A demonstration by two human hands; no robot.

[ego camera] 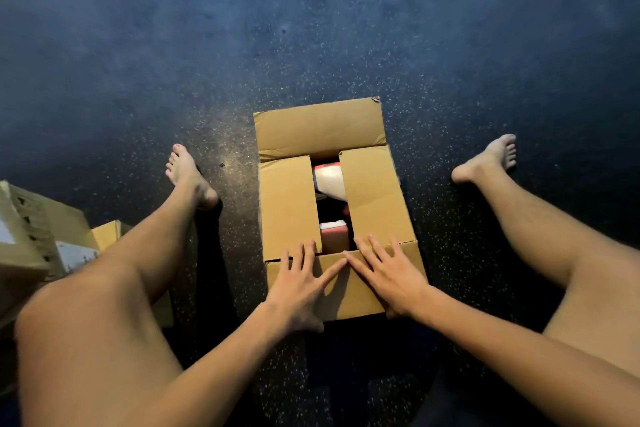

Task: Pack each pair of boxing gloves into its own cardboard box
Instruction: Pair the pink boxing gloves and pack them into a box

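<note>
Honestly, left hand (304, 282) and right hand (388, 274) press flat, fingers spread, on the box (287, 204) flap (346, 291) at 6 o'clock; the bulky gloves (330, 180) might pop it open.

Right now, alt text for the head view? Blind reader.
The left hand and right hand press flat on the near flap of a cardboard box on a dark floor, between the person's bare legs. Its side flaps are folded in, red-and-white boxing gloves showing through the gap; the far flap is open. More boxes lie at left.
</note>
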